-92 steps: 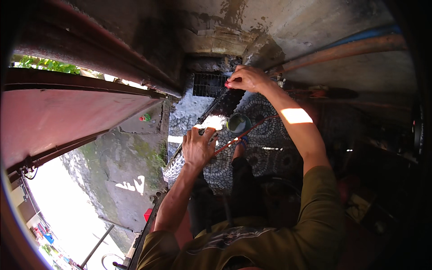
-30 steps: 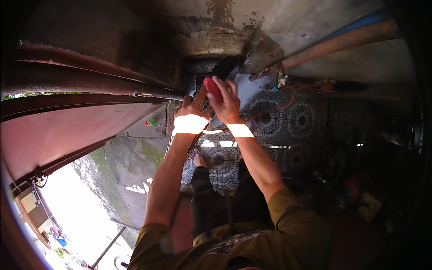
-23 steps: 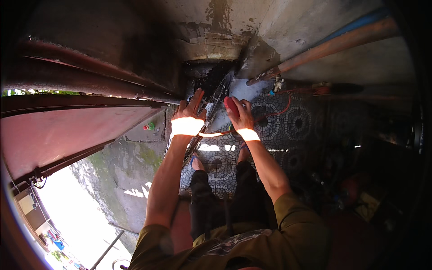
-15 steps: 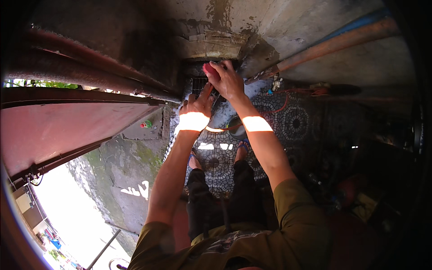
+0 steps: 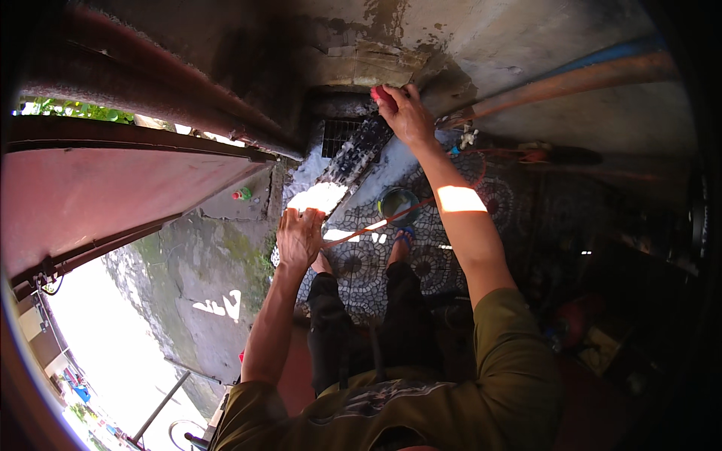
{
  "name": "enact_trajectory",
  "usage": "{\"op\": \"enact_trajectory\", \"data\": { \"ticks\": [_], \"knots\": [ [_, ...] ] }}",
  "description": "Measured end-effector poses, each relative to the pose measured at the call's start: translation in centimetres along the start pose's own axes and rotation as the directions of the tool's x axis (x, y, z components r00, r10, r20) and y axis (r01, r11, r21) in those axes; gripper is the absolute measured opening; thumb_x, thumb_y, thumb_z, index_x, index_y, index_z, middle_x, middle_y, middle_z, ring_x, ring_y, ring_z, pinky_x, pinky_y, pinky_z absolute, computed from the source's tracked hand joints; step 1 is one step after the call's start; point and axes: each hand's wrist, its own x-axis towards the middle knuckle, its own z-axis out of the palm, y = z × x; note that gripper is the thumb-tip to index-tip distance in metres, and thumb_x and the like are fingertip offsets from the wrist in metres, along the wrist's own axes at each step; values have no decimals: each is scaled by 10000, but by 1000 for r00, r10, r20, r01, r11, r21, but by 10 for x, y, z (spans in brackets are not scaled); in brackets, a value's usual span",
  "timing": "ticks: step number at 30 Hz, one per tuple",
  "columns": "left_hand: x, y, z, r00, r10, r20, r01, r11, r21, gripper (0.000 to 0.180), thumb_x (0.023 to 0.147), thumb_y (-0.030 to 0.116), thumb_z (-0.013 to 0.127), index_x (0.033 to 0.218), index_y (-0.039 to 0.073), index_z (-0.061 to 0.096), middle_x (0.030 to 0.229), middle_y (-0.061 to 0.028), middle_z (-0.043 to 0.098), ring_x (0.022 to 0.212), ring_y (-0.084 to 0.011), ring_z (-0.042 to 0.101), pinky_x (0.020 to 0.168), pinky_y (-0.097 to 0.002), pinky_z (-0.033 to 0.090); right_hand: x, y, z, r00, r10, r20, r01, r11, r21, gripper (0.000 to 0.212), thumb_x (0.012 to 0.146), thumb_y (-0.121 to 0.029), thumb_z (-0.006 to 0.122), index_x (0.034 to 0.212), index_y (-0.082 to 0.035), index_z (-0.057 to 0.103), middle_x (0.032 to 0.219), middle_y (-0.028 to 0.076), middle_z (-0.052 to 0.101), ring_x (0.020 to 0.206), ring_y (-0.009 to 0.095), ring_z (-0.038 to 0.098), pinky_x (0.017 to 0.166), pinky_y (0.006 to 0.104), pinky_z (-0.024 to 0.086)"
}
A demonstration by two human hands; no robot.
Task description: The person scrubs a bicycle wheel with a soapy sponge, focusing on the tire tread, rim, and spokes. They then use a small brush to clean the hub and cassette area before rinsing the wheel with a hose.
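A long, narrow, dark board-like piece (image 5: 353, 158), streaked with white suds, slants from far right to near left. I cannot make out its exact kind. My left hand (image 5: 299, 239) has its fingers closed over the near end, where sunlight glares off the surface. At the far end, my right hand (image 5: 411, 119) grips a red scrub brush (image 5: 381, 98), whose bristles are hidden. Beneath the piece's far part lies a dark metal grate (image 5: 336, 137), with foam on the floor around it.
Right of the piece stands a bucket (image 5: 397, 203). An orange hose (image 5: 368, 228) crosses the patterned tile floor (image 5: 361, 282) toward a tap (image 5: 468, 137). A pinkish metal panel (image 5: 113, 192) stands at left, near a small green-and-red item (image 5: 242, 193). Walls enclose the far side.
My hands have moved apart: the left came nearer and leftward, the right went slightly farther and rightward with the brush. The sudsy piece now shows along its length, and the bucket is more visible.
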Motion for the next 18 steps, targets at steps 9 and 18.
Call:
{"op": "enact_trajectory", "data": {
  "ticks": [9, 18],
  "knots": [
    [-34, -18, 15, 979, 125, -164, -129, 992, -13, 660, 916, 360, 841, 1516, 265, 584, 1385, -195, 568, 1138, -425, 637, 919, -555, 550, 7, 38, 1, 994, -97, 41, 94, 993, 68, 453, 1013, -522, 684, 1372, -248, 716, 1260, 73, 635, 1067, 359, 711, 843, 510, 595],
    [-10, 31, -5, 994, 55, -92, -59, 997, -43, 571, 816, 321, 912, 1343, 190, 738, 1213, -217, 624, 1050, -431, 667, 880, -525, 563, -78, -93, -42, 791, -225, 568, 44, 948, 314, 416, 982, -558, 729, 1301, -295, 774, 1243, 35, 688, 1032, 278, 743, 865, 409, 602]
  ]
}}
